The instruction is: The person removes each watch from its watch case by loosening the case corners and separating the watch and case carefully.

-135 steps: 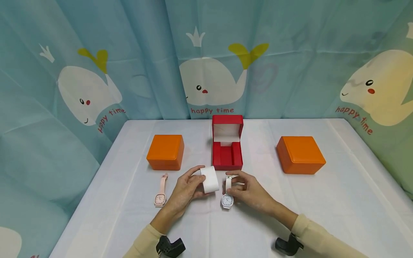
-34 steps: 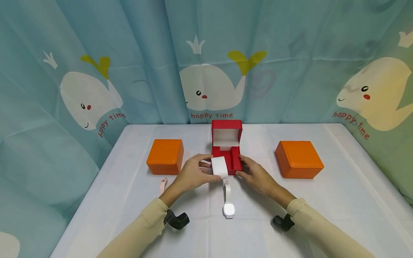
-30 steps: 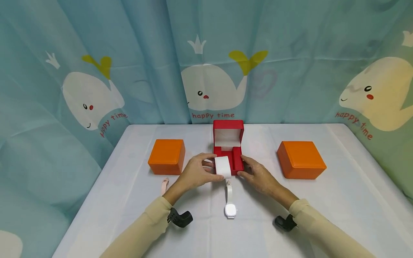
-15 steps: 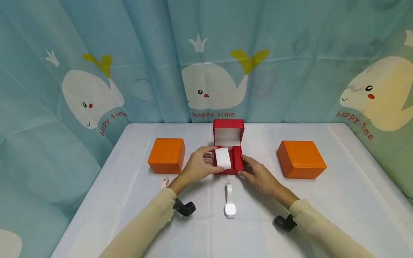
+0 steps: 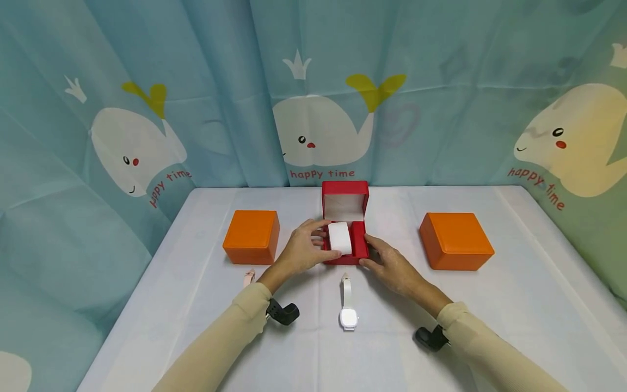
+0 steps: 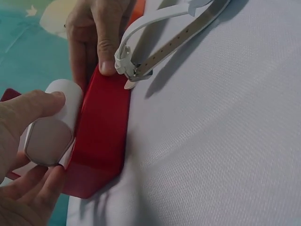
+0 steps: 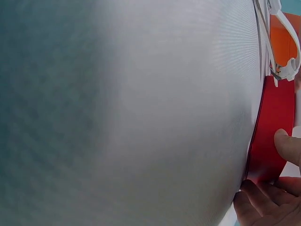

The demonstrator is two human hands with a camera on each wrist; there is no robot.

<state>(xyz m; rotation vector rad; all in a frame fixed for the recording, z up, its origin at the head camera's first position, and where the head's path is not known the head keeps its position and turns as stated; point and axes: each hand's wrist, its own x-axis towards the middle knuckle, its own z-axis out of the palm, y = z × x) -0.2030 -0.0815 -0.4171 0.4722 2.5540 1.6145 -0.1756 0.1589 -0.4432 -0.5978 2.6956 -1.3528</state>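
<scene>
My left hand (image 5: 300,251) pinches a white watch cushion (image 5: 340,238) between thumb and fingers, within the left part of the open red watch box (image 5: 360,245). In the left wrist view the cushion (image 6: 49,136) shows its flat end, close behind the box's red front wall (image 6: 101,134). At the box's right front corner, my right hand (image 5: 394,268) holds on, thumb in front and fingers along the side. A white watch (image 5: 348,318) lies face up before the box, its buckled strap (image 6: 155,21) towards it.
Orange boxes stand closed at left (image 5: 252,235) and right (image 5: 458,238) on the white tablecloth (image 5: 382,354). My left forearm mostly covers a pink watch, whose strap end (image 5: 249,277) peeks out. A blue whale-print curtain (image 5: 220,109) hangs behind the table.
The left hand has carried the cushion from in front of the red box back and down into it. Earlier the right hand left the white watch and took hold of the box.
</scene>
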